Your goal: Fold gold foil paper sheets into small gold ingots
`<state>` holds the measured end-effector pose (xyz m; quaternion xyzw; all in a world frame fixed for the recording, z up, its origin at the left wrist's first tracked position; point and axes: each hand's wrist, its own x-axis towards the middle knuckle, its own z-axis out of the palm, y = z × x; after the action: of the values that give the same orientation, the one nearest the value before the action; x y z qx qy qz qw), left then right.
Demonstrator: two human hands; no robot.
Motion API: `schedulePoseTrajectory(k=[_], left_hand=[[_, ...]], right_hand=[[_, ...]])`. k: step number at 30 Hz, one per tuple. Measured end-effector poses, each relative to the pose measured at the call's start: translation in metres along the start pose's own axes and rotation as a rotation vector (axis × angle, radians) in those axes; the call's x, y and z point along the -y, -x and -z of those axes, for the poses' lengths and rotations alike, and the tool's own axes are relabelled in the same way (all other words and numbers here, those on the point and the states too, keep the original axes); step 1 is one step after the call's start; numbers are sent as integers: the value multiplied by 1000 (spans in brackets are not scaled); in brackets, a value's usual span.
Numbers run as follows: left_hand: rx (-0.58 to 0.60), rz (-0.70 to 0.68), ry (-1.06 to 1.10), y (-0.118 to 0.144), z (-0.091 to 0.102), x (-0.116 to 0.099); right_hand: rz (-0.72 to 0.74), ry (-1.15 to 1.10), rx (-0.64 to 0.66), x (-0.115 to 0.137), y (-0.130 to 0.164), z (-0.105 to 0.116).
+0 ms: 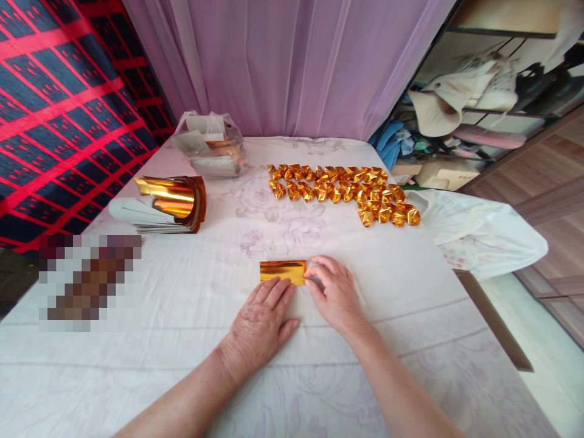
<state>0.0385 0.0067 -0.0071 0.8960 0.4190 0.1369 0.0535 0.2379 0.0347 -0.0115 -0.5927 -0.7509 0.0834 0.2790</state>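
Note:
A folded strip of shiny gold foil paper lies flat on the table in front of me. My left hand rests on its lower edge, palm down with the fingers stretched out. At the strip's right end, the curled fingers of my right hand pinch the edge between thumb and fingertips. Farther back to the right sit several rows of folded gold foil pieces. On the left stands a curved stack of gold foil sheets, white on their backs.
A clear plastic bag with more paper stands at the back left. Past the right table edge lies a white plastic bag. A purple curtain hangs behind, and a shelf with a cap is at the right. One patch at left is pixelated.

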Motion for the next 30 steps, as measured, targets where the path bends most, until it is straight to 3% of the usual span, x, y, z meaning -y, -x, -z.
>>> schedulePoseTrajectory(k=[3,9,19,30], left_hand=[[2,-5,-5,-1,2,0],[7,-11,-27,-2,3,-1],[16,2,-20,-1,2,-1],[-13,-1,29,-1,-1,1]], right_hand=[[11,-14,-33,0,0,0],[90,-156,-236,8,-2,3],[85,-161,-71,13,3,-6],[13,-148,-69,19,0,-14]])
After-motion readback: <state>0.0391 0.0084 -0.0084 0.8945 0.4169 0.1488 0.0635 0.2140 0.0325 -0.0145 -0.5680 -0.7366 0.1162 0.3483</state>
